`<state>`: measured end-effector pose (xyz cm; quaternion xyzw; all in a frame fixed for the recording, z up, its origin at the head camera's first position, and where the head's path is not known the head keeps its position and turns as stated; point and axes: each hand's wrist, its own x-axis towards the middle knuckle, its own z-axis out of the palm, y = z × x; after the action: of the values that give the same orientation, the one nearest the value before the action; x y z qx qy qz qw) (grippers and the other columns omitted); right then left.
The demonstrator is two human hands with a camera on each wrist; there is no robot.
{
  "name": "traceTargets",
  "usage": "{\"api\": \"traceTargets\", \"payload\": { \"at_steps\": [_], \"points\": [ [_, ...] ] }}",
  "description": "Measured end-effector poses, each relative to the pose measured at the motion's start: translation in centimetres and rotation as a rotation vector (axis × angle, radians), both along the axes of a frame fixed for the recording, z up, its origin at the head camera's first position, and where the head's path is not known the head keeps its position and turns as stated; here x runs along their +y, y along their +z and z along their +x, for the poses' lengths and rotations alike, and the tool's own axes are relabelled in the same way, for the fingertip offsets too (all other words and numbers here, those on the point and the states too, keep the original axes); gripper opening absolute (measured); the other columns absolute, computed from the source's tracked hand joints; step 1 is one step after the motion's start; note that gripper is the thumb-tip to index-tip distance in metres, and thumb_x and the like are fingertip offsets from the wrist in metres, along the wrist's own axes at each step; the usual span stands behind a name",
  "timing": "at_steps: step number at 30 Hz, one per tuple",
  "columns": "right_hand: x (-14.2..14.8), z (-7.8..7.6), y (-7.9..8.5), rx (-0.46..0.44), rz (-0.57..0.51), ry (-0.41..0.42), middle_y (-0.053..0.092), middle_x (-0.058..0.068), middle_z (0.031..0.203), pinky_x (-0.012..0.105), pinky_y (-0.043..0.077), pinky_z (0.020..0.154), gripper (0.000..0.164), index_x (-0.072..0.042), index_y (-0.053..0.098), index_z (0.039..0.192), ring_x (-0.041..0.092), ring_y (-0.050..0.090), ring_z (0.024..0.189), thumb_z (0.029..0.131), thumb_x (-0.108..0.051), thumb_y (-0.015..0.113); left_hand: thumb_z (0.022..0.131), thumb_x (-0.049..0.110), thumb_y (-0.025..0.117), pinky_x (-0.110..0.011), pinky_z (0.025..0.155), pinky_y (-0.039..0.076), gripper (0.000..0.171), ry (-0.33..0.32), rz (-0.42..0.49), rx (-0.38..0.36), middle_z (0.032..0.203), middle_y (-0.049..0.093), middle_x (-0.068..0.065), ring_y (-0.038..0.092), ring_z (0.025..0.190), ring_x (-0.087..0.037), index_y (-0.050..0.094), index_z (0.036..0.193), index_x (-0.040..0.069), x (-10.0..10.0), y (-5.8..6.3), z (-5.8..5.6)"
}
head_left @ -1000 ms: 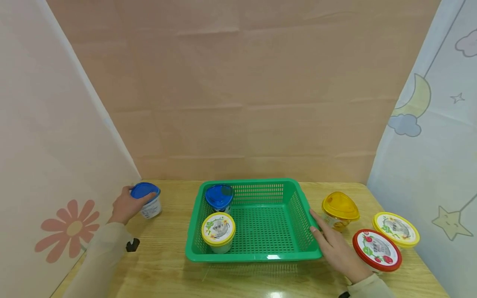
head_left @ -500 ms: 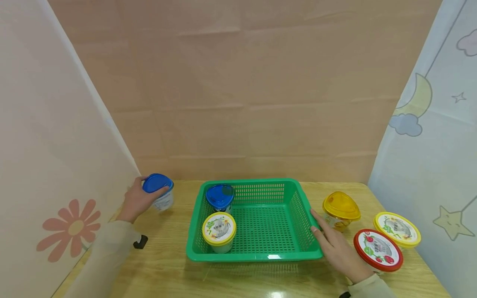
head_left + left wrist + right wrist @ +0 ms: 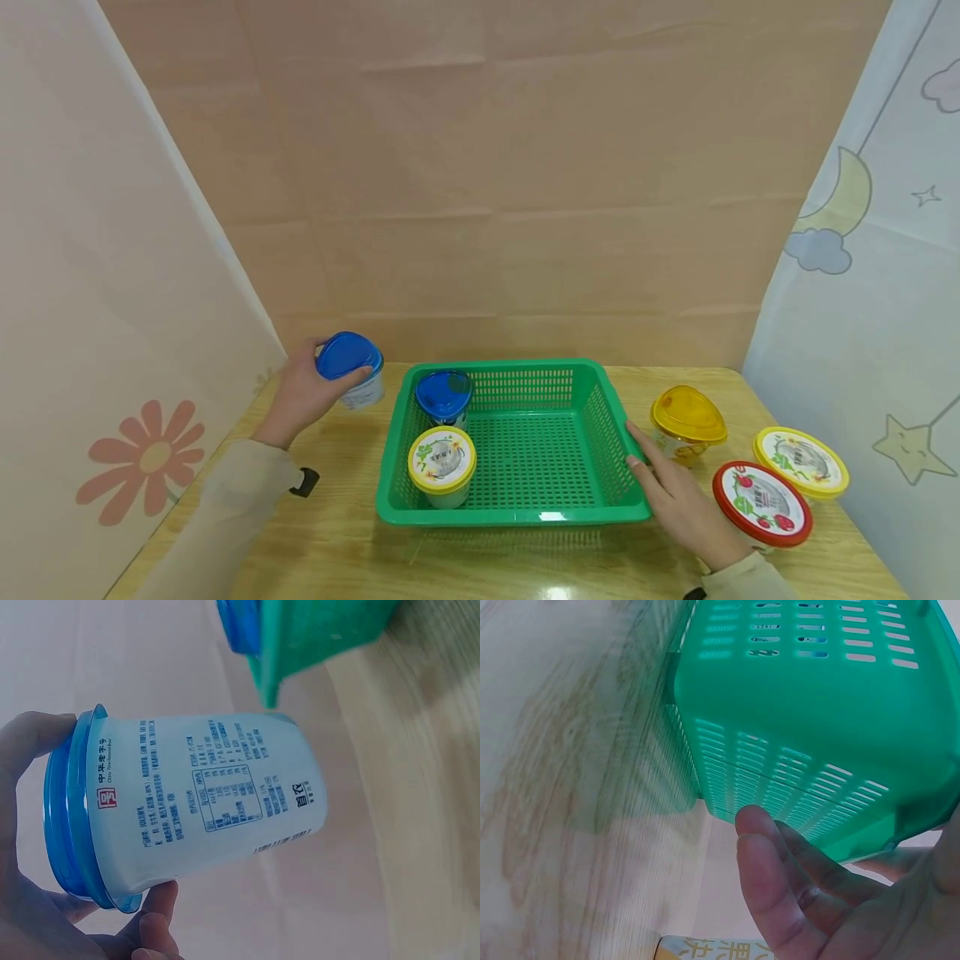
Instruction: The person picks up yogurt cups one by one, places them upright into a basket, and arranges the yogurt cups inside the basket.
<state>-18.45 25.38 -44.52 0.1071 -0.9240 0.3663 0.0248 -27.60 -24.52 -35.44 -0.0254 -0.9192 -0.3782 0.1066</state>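
Blue-lidded tub (image 3: 348, 353) hangs over the desk (image 3: 322, 525) near its back left corner, gripped between thumb and fingers of the left hand (image 3: 303, 390) (small print covers its side); the right hand (image 3: 681, 504), fingers nearly straight, lies against the green basket's (image 3: 510, 517) right edge.

Left of centre, a white cup (image 3: 365, 394) with dark print and a blue lid (image 3: 347, 355); mid-frame, a green basket (image 3: 517, 517); lower right, a red-rimmed white lid (image 3: 763, 502) with red-and-green print; far left, a coral flower (image 3: 153, 456).
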Motion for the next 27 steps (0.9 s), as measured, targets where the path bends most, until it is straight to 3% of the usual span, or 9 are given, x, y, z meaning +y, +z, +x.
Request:
{"api": "traceTargets", "payload": {
  "at_steps": [8,14,20,27],
  "points": [
    [0.0,0.0,0.0,-0.011,0.002,-0.003,0.032,0.026,0.157,0.071,0.037,0.1,0.059,-0.018,0.019,0.161,0.052,0.041,0.135,0.11,-0.043,0.031,0.086,0.053,0.074,-0.066,0.097,0.046,0.093,-0.035,-0.009,0.088,0.144,0.045,-0.029,0.049,0.127,-0.05,0.032,0.151,0.0,2.3,1.3,0.9],
    [0.0,0.0,0.1,-0.007,-0.008,0.001,0.031,0.026,0.158,0.071,0.037,0.1,0.058,-0.017,0.019,0.161,0.052,0.04,0.135,0.11,-0.042,0.031,0.085,0.051,0.077,-0.065,0.096,0.047,0.089,-0.084,-0.006,0.128,0.148,0.044,-0.024,0.049,0.129,-0.049,0.034,0.151,0.009,4.3,2.3,1.6],
    [0.0,0.0,0.0,0.005,-0.008,0.002,0.032,0.026,0.157,0.071,0.036,0.101,0.058,-0.017,0.019,0.161,0.052,0.04,0.135,0.11,-0.041,0.032,0.083,0.049,0.079,-0.065,0.097,0.046,0.086,-0.132,0.026,0.122,0.151,0.041,-0.019,0.045,0.133,-0.046,0.036,0.149,0.014,6.2,3.2,1.9],
    [0.0,0.0,0.0,-0.005,-0.008,-0.002,0.031,0.026,0.158,0.071,0.036,0.101,0.058,-0.018,0.019,0.162,0.052,0.04,0.136,0.11,-0.042,0.031,0.08,0.054,0.08,-0.063,0.097,0.048,0.088,-0.13,0.021,0.07,0.148,0.034,-0.02,0.042,0.131,-0.042,0.039,0.149,0.017,8.1,3.6,1.8]
  ]
}}
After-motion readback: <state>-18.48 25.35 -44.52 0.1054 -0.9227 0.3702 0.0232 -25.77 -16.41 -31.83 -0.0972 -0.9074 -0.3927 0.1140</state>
